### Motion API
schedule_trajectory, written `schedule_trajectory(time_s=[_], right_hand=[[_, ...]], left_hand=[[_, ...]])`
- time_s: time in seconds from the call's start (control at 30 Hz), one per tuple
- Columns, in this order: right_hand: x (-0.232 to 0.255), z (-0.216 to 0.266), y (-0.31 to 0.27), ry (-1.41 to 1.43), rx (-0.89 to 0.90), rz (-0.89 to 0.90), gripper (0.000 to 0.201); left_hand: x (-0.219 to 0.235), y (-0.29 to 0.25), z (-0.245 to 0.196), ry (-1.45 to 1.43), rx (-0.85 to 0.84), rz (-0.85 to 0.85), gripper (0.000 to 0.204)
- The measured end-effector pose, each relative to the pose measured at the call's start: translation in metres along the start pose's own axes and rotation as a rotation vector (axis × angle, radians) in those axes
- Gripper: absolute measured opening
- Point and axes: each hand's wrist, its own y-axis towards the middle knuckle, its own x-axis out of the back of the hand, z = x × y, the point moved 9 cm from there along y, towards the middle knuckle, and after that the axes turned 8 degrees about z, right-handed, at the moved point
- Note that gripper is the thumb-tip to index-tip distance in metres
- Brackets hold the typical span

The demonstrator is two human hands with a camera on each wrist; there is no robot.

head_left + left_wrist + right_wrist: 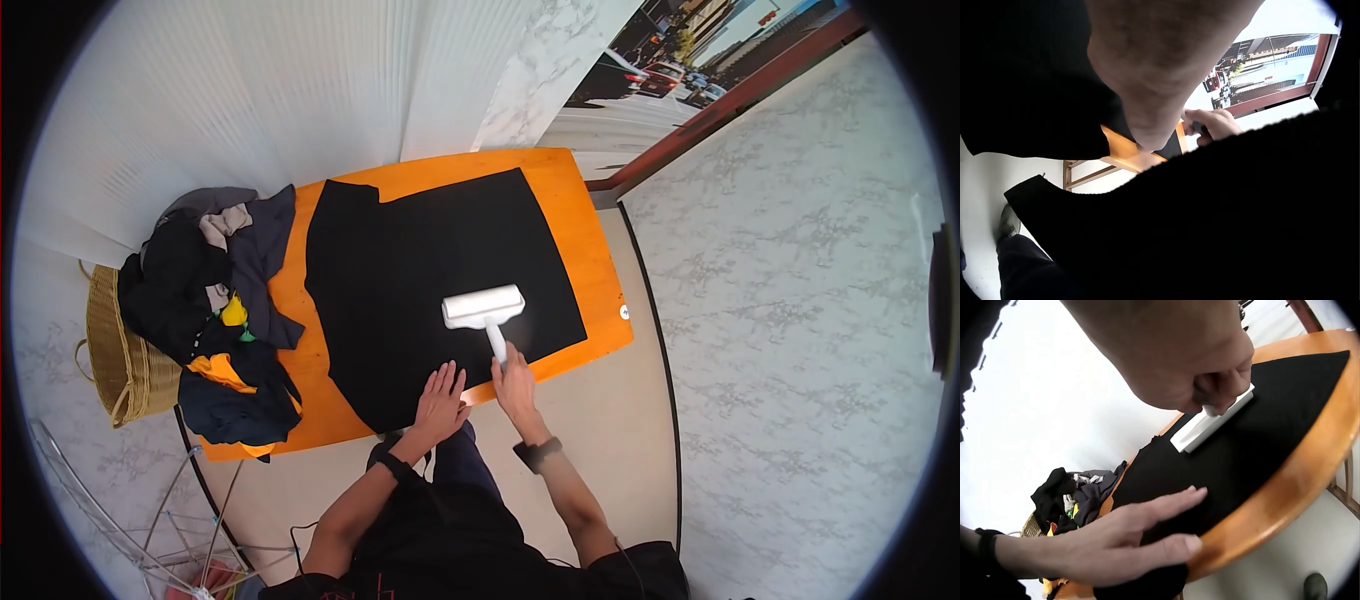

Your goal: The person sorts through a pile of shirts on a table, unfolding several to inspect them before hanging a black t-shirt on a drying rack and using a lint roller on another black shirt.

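black fabric piece (430,250) | flat on worktop (598,270), corner past edge | white T-shaped lint roller (484,307) | on fabric, handle toward near edge

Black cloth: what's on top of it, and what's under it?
On the black cloth are the white roller, its handle held by the right hand, and the left hand, flat. The orange table shows past the cloth's edges; anything else underneath is covered and cannot be seen.

Matt black cloth (430,260), smooth white plastic-looking roller (483,306) towards its four o'clock, glossy orange wood-look surface (600,270), rough woven basket (125,360) at nine o'clock, soft matt fabric pile (215,290) beside it.
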Motion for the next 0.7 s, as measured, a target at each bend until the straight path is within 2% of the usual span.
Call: schedule_trajectory(time_s=[0.17, 0.4, 0.57, 0.7], right_hand=[[-0.005, 0.022, 0.095, 0.007, 0.002, 0.041, 0.039], [-0.019, 0.053, 0.217, -0.008, 0.136, -0.014, 0.04], [-0.019, 0.067, 0.264, -0.016, 0.143, -0.004, 0.038], [-0.009, 0.072, 0.272, 0.025, 0.169, -0.009, 0.036]], left_hand=[[-0.003, 0.003, -0.001, 0.061, 0.037, 0.026, 0.066], [-0.004, 0.006, -0.003, 0.041, 0.098, 0.085, 0.061], [-0.002, 0.007, -0.002, 0.045, 0.11, 0.099, 0.059], [-0.001, 0.006, -0.002, 0.046, 0.1, 0.101, 0.06]])
